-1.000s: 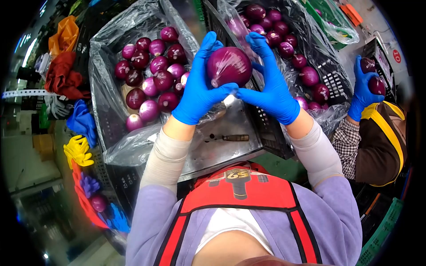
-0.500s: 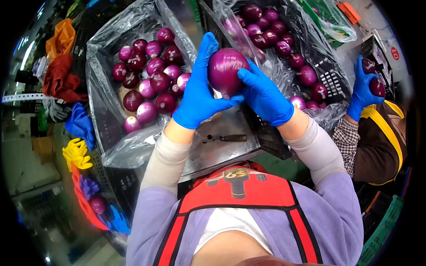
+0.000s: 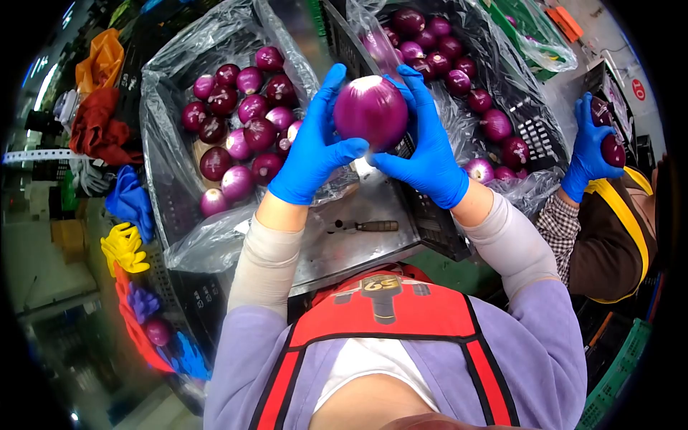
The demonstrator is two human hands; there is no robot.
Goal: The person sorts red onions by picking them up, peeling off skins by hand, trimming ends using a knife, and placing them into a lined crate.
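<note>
Cupping onion (image 3: 370, 115) between, left hand (image 3: 308, 159), right hand (image 3: 432, 161)

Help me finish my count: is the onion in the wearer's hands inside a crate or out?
Out: the left hand and right hand hold the onion between them, and it hides part of the black crate.

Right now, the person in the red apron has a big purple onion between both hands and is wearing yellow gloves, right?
Not quite: the gloves being worn are blue, not yellow, as the head view shows. The rest is right: the left hand and right hand have a big purple onion between them.
</note>
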